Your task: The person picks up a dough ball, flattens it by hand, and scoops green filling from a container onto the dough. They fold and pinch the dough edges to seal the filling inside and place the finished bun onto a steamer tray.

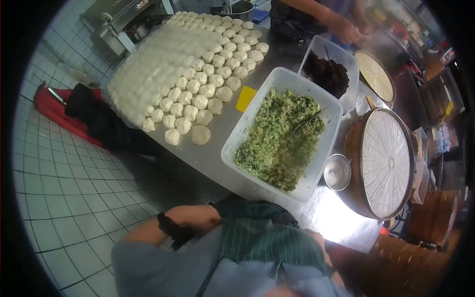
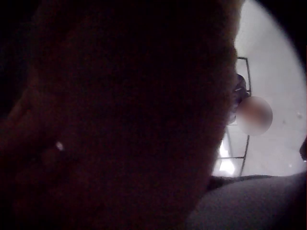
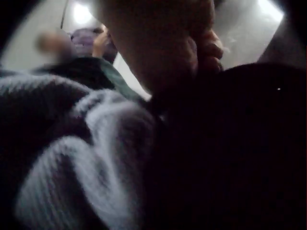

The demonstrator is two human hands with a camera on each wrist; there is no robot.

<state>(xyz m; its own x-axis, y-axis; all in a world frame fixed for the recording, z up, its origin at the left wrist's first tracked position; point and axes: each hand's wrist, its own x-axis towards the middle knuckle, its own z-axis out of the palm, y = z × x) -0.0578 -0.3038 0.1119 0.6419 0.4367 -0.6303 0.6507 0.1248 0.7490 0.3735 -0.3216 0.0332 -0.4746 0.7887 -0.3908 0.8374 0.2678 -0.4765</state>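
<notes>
Left hand (image 1: 202,218) at the waist, against the green striped apron (image 1: 272,242); fingers hidden, can't tell how open or if holding anything. Right hand (image 1: 317,243) at the apron's other side, mostly covered; opening and grip can't be told either. Tub of green filling (image 1: 231,148) on metal table (image 1: 198,157), ahead of both hands, touching neither. Metal bowl (image 1: 337,172) just right of tub, dough rounds (image 1: 200,101) to its left.
</notes>
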